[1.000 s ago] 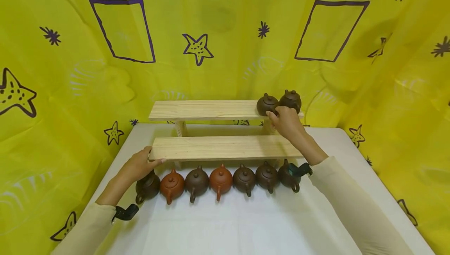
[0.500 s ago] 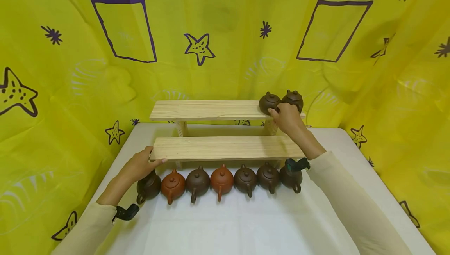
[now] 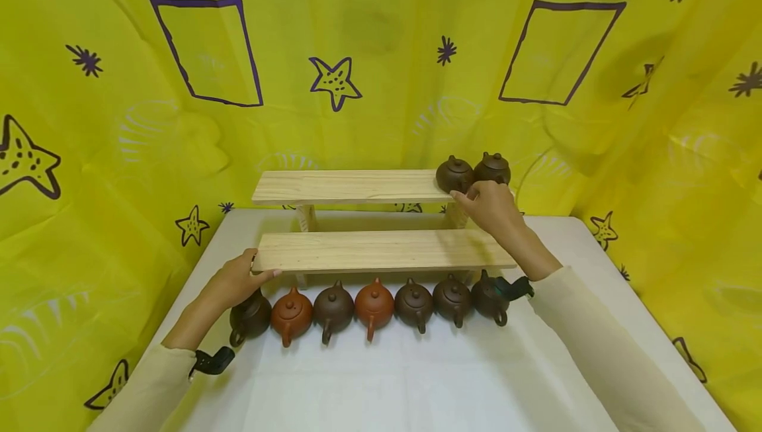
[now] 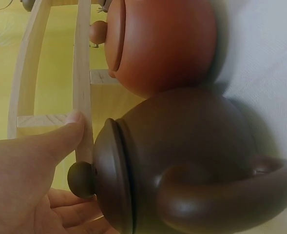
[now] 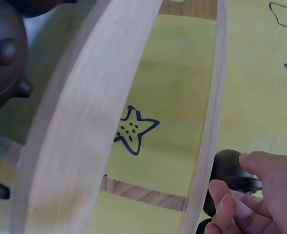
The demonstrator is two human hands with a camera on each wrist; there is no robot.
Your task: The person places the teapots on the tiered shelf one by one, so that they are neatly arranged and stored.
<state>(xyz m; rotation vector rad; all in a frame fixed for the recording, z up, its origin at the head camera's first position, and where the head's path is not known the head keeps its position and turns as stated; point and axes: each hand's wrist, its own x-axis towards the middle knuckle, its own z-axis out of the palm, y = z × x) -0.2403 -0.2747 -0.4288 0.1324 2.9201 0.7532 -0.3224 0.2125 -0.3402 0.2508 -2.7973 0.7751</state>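
Two dark brown teapots stand side by side at the right end of the upper wooden shelf (image 3: pixel 345 186). My right hand (image 3: pixel 494 210) holds the handle of the left teapot (image 3: pixel 454 172). In the right wrist view, the thumb of this hand (image 5: pixel 267 195) lies against the dark pot (image 5: pixel 228 165), its fingers curled by the handle. My left hand (image 3: pixel 233 281) grips the left end of the lower shelf (image 3: pixel 381 251), thumb on the front edge. In the left wrist view, that hand (image 4: pixel 31 165) is beside a dark teapot (image 4: pixel 182 141) on the table.
Along the front of the lower shelf stands a row of several dark brown and red-brown teapots (image 3: pixel 374 302), handles toward me. The other upper-shelf teapot (image 3: pixel 493 166) is near the right end. A patterned yellow cloth (image 3: pixel 381 128) hangs behind the white table (image 3: pixel 381 379).
My right hand has shifted slightly down and back at the left upper teapot, showing more of the pot beside it. My left hand stays on the lower shelf.
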